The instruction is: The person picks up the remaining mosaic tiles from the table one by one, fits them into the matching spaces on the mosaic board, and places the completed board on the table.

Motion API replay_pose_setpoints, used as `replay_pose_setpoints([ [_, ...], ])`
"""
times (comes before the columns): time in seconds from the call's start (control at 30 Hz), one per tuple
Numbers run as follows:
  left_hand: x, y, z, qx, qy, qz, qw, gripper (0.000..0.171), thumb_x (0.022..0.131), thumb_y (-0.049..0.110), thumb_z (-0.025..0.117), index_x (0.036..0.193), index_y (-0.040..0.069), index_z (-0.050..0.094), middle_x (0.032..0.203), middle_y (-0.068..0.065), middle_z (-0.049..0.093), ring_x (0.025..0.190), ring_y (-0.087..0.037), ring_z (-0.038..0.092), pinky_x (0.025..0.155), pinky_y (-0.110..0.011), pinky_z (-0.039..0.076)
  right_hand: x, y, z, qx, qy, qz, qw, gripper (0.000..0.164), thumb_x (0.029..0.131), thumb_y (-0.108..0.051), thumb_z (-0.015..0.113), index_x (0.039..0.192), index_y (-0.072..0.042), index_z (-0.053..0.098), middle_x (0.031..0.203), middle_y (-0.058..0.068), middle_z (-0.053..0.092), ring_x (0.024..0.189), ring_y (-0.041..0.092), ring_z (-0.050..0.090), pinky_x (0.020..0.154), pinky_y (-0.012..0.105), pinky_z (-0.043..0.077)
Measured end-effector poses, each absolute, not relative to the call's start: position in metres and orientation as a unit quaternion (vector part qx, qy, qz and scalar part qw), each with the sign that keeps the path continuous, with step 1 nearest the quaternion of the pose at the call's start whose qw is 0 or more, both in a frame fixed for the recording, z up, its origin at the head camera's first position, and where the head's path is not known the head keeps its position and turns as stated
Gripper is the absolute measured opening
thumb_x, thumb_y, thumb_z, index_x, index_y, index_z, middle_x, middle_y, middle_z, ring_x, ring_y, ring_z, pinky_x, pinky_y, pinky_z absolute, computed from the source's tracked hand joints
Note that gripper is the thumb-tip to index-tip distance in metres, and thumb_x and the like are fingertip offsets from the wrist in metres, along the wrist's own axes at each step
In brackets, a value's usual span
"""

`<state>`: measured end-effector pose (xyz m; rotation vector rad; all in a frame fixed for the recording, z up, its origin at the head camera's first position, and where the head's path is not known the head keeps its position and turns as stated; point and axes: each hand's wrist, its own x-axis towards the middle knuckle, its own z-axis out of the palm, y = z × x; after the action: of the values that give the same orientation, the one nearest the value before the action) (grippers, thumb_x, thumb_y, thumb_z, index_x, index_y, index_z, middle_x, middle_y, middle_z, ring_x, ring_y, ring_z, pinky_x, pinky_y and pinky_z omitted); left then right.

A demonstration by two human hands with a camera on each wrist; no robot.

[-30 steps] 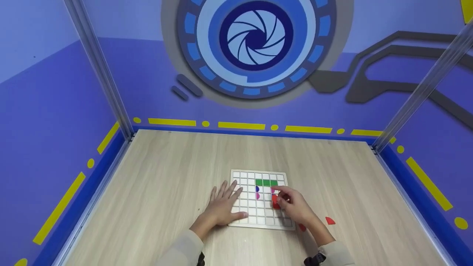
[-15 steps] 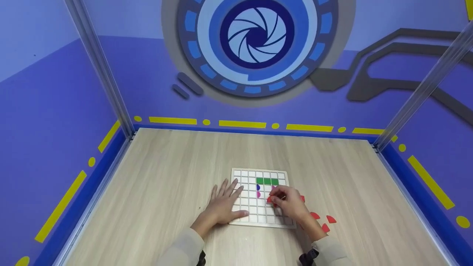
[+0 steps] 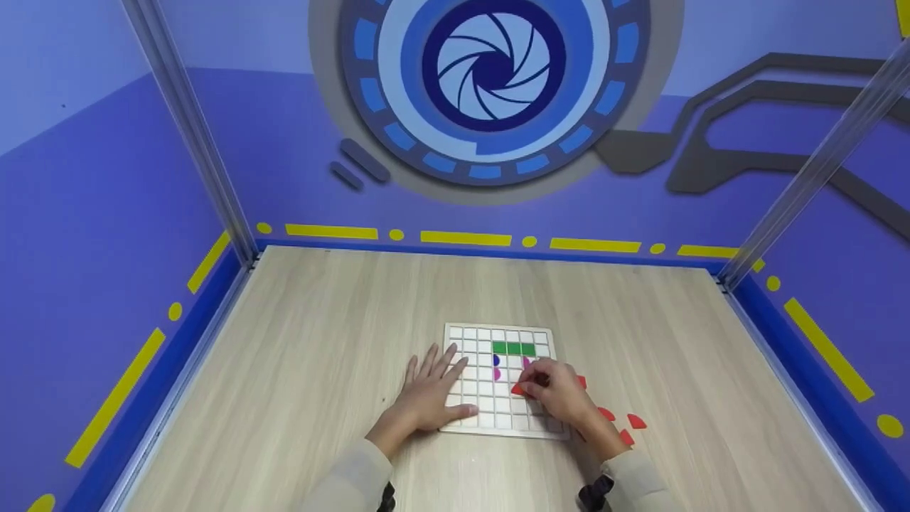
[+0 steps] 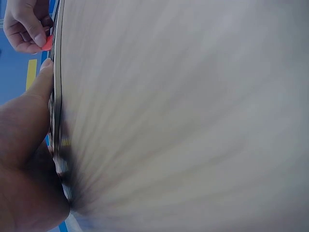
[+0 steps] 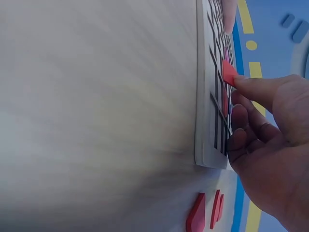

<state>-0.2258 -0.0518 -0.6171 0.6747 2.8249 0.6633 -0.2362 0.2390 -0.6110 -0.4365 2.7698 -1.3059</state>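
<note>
A square white gridded board lies on the table. My left hand rests on its left side, fingers spread and straight, thumb on the near part. With thumb and fingertips, my right hand pinches a red wedge-shaped tile at the squares right of the board's middle. In the right wrist view this red tile meets the grid, and another red piece shows under the fingers. Green tiles form a row near the board's far side. Below them sit a blue rounded tile and a pink one.
Several loose red tiles lie on the wooden table to the right of the board, partly hidden by my right forearm. Another red tile shows beside the right hand. Blue walls enclose the table.
My right hand has shifted slightly, and its red tile now sits further left over the board. More loose red tiles show right of the board than a second ago. The left hand stays put.
</note>
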Motion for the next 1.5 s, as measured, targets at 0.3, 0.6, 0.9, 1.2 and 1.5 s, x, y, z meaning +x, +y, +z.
replay_pose_setpoints([
  [0.3,-0.227,-0.053,-0.618,0.224,0.946,0.218,0.083,0.094,0.097,0.07,0.062,0.169,0.017,0.031,0.178,-0.01,0.012,0.163,-0.041,0.002,0.126,-0.068,0.001,-0.24,0.24,-0.607,-0.183,0.9,-0.393,0.036,0.013,0.096,0.001,0.074,0.096,-0.012,0.078,0.095,-0.003,0.065,0.086,0.016,0.058,0.075,0.026,0.05],
  [0.6,-0.226,-0.053,-0.618,0.233,0.943,0.22,0.085,0.094,0.098,0.069,0.061,0.168,0.015,0.031,0.178,-0.012,0.011,0.162,-0.043,0.002,0.126,-0.069,0.001,-0.24,0.236,-0.611,-0.19,0.907,-0.374,0.014,0.013,0.092,0.003,0.078,0.092,-0.01,0.08,0.091,-0.003,0.065,0.083,0.014,0.056,0.071,0.024,0.049],
  [0.9,-0.226,-0.053,-0.618,0.232,0.945,0.218,0.078,0.094,0.098,0.069,0.061,0.168,0.015,0.031,0.178,-0.012,0.012,0.162,-0.043,0.002,0.126,-0.069,0.002,-0.24,0.232,-0.608,-0.187,0.919,-0.348,0.005,0.014,0.093,-0.001,0.08,0.089,-0.012,0.071,0.088,-0.004,0.059,0.082,0.015,0.055,0.067,0.025,0.046],
  [1.2,-0.227,-0.052,-0.618,0.236,0.943,0.222,0.079,0.094,0.098,0.069,0.06,0.169,0.015,0.03,0.178,-0.012,0.011,0.162,-0.043,0.002,0.126,-0.069,0.001,-0.245,0.265,-0.591,-0.087,0.898,-0.43,-0.024,0.014,0.094,0.005,0.074,0.097,-0.009,0.075,0.092,0.0,0.067,0.086,0.019,0.06,0.071,0.026,0.051],
  [1.5,-0.227,-0.052,-0.62,0.232,0.943,0.223,0.082,0.095,0.097,0.07,0.06,0.169,0.016,0.03,0.178,-0.011,0.011,0.162,-0.042,0.002,0.126,-0.069,0.001,-0.246,0.309,-0.591,-0.003,0.897,-0.442,-0.018,0.009,0.1,-0.005,0.07,0.107,-0.007,0.075,0.097,0.007,0.067,0.092,0.022,0.058,0.072,0.025,0.05],
])
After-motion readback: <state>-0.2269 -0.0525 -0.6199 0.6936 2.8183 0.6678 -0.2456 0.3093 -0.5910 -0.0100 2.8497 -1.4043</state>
